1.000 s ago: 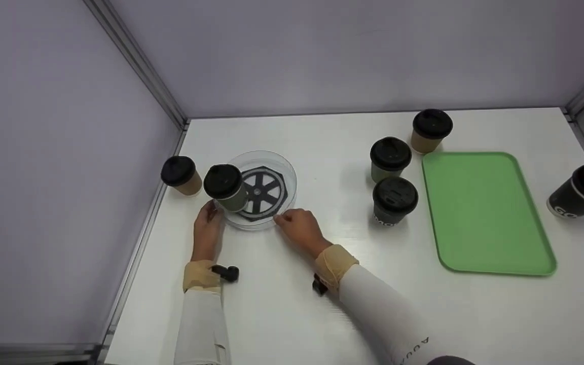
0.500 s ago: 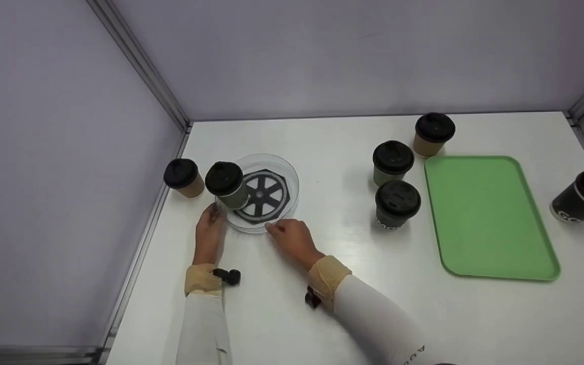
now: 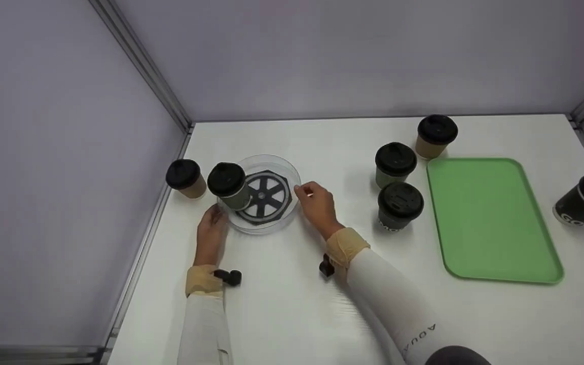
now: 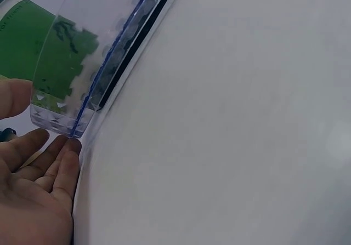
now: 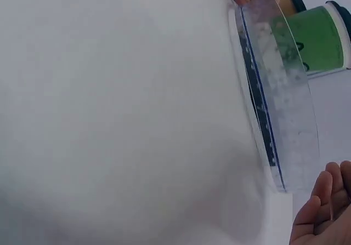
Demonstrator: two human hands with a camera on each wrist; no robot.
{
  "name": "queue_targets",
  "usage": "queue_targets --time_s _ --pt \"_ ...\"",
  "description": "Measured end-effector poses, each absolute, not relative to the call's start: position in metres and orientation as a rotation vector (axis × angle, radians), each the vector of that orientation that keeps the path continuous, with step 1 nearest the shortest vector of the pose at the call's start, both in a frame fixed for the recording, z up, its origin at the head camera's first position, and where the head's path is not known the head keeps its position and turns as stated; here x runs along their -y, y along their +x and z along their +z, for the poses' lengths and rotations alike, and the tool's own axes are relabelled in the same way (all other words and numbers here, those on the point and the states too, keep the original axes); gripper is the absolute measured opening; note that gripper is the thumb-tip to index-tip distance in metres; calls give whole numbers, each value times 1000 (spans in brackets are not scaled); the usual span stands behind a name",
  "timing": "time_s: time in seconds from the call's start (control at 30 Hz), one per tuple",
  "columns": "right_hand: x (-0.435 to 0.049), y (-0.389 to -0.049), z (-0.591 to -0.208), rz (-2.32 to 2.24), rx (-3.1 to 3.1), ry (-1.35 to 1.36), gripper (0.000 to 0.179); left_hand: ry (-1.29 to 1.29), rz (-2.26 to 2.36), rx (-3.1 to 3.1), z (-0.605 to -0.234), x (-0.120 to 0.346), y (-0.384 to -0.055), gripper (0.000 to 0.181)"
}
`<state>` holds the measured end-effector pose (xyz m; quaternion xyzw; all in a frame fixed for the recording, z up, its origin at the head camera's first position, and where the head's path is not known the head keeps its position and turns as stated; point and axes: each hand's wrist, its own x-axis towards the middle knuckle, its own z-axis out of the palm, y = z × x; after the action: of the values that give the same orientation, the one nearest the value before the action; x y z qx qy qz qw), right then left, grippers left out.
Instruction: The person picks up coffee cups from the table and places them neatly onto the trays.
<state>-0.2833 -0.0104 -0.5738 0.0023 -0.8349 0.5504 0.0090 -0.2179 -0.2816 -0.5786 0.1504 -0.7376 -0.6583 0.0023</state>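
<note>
A clear round plastic tray (image 3: 276, 227), with a dark spoked wheel shape (image 3: 262, 196) at its bottom, stands on the table at centre left. One green paper cup (image 3: 236, 196) with a black lid stands inside its left part. My left hand (image 3: 211, 235) holds the tray's near-left edge, thumb by the wall and fingertips at the base in the left wrist view. Beside the right rim is my right hand (image 3: 318, 207), its fingers loosely bent. In the right wrist view a small gap shows between those fingertips (image 5: 313, 204) and the tray wall (image 5: 299, 130).
A brown cup (image 3: 193, 187) stands left of the tray, near the wall. To the right are a green cup (image 3: 387, 178), a dark cup (image 3: 392, 221), another brown cup (image 3: 430, 148), a flat green tray (image 3: 495, 218) and a taller black cup (image 3: 573, 207).
My right hand has moved from the near rim of the clear tray up along to its right side. The left hand stays at its edge, and the green cup keeps its place.
</note>
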Motion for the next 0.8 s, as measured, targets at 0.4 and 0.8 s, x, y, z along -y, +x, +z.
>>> queue_targets --time_s 0.4,0.8 --pt "-2 -304 -583 1566 2883 28 37 435 -1928 2351 -603 288 -224 56" --pt "-1 -293 -585 1740 2866 -7 30 409 -2033 2340 -575 281 -214 58"
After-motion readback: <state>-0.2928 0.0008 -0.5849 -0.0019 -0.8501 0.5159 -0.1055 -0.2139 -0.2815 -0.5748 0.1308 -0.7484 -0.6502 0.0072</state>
